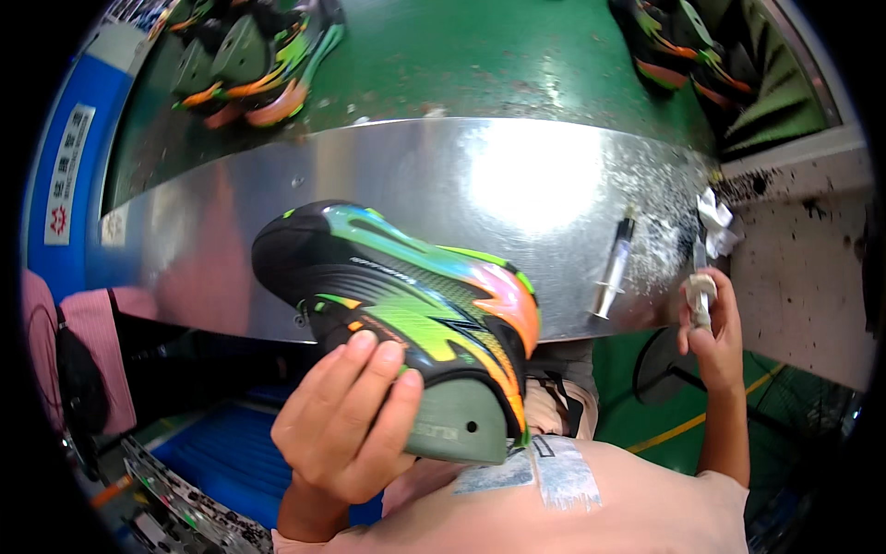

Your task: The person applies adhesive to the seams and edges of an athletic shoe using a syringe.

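Observation:
A black sports shoe with green, orange and iridescent panels (434, 305) is in my left hand (341, 429), tilted with its toe to the upper left. A grey-green shoe last (452, 425) fills its opening, and my fingers wrap the upper near the collar. Off to the right, my right hand (718, 337) is closed round a syringe (700, 294), its pale flange between my fingers and its tip toward the crumpled white paper (715, 222). Nearest on the metal tabletop (388, 162) lies another syringe (614, 268) with dark contents near its tip.
Beyond the metal top runs a green surface (461, 65) with several lasted shoes at the far left (249, 69) and a few at the far right (678, 46). A grimy pale panel (798, 268) borders the right side. A blue machine (78, 166) stands left.

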Action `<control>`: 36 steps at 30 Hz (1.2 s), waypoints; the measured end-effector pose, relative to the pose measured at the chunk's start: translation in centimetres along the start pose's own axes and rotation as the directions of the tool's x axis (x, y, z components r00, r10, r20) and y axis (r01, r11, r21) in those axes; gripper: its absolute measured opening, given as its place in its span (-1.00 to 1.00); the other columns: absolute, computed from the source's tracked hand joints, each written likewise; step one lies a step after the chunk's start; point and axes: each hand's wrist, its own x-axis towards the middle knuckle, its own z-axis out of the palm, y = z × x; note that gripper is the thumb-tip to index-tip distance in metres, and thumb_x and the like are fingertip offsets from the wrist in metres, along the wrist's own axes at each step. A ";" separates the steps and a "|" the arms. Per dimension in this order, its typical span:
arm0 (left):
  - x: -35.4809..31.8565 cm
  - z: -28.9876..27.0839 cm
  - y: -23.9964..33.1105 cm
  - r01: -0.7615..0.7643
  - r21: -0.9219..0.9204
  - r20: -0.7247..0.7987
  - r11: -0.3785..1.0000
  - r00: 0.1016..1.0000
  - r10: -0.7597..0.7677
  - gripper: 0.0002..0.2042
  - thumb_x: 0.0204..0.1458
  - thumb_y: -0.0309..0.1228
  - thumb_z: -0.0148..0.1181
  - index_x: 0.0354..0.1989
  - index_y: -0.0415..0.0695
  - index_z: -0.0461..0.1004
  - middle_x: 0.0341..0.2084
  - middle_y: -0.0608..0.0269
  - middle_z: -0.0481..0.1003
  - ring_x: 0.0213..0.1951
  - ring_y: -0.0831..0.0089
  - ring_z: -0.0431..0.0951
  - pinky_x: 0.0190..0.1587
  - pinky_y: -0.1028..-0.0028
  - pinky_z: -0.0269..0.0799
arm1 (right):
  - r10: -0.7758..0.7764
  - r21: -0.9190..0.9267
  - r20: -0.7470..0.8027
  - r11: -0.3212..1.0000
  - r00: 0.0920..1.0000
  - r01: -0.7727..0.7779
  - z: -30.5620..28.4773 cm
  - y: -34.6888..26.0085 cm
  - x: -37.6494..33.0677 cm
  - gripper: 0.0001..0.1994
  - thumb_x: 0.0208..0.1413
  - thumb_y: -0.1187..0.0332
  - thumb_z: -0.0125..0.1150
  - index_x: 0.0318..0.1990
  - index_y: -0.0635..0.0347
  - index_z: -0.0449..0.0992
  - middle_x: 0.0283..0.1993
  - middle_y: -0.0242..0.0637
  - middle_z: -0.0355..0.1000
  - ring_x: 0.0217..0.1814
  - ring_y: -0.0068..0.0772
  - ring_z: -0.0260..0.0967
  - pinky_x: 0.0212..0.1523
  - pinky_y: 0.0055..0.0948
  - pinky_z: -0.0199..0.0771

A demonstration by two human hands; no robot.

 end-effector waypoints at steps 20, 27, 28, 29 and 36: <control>0.2 2.5 3.2 -0.040 -0.049 -0.014 0.998 0.999 0.039 -0.87 -0.08 -0.52 0.13 -0.32 -0.16 0.52 -0.29 0.10 0.55 -0.19 0.14 0.56 -0.17 0.27 0.53 | -0.327 0.516 0.822 0.773 0.466 -0.369 13.5 -5.2 7.4 -0.03 -0.21 -0.53 -0.05 0.13 0.16 0.09 -0.50 -0.26 0.31 -0.58 -0.57 0.21 -0.61 -0.69 0.26; 0.0 2.1 3.5 -0.040 -0.066 -0.004 0.997 0.999 0.040 -0.86 -0.05 -0.51 0.13 -0.28 -0.13 0.51 -0.26 0.12 0.54 -0.17 0.15 0.55 -0.15 0.30 0.51 | -0.297 0.530 0.800 0.756 0.521 -0.384 14.4 -5.3 7.3 -0.03 -0.22 -0.55 -0.09 0.09 0.19 0.11 -0.53 -0.28 0.28 -0.62 -0.58 0.15 -0.65 -0.69 0.20; 0.0 1.8 3.6 -0.032 -0.068 0.000 0.997 0.999 0.032 -0.85 -0.05 -0.51 0.13 -0.28 -0.13 0.51 -0.26 0.11 0.54 -0.16 0.15 0.55 -0.15 0.29 0.51 | -0.285 0.523 0.802 0.760 0.525 -0.387 14.6 -5.6 7.1 -0.02 -0.23 -0.55 -0.09 0.09 0.19 0.11 -0.52 -0.28 0.28 -0.63 -0.59 0.15 -0.65 -0.69 0.20; -0.1 1.6 3.6 -0.029 -0.069 -0.004 0.997 1.000 0.029 -0.85 -0.05 -0.50 0.13 -0.28 -0.13 0.51 -0.26 0.11 0.54 -0.16 0.15 0.55 -0.15 0.29 0.51 | -0.274 0.511 0.806 0.768 0.524 -0.385 14.8 -6.0 6.9 -0.01 -0.24 -0.56 -0.08 0.09 0.21 0.11 -0.52 -0.28 0.29 -0.63 -0.59 0.14 -0.65 -0.70 0.19; -0.2 1.3 2.5 -0.014 -0.115 -0.001 0.993 1.000 0.014 -0.85 -0.05 -0.50 0.12 -0.28 -0.14 0.50 -0.26 0.10 0.54 -0.16 0.13 0.55 -0.13 0.28 0.50 | -0.032 0.202 0.776 0.958 0.630 -0.202 16.3 -8.9 5.5 0.13 -0.43 -0.63 -0.05 0.05 0.30 0.10 -0.52 -0.32 0.27 -0.63 -0.74 0.05 -0.65 -0.79 0.06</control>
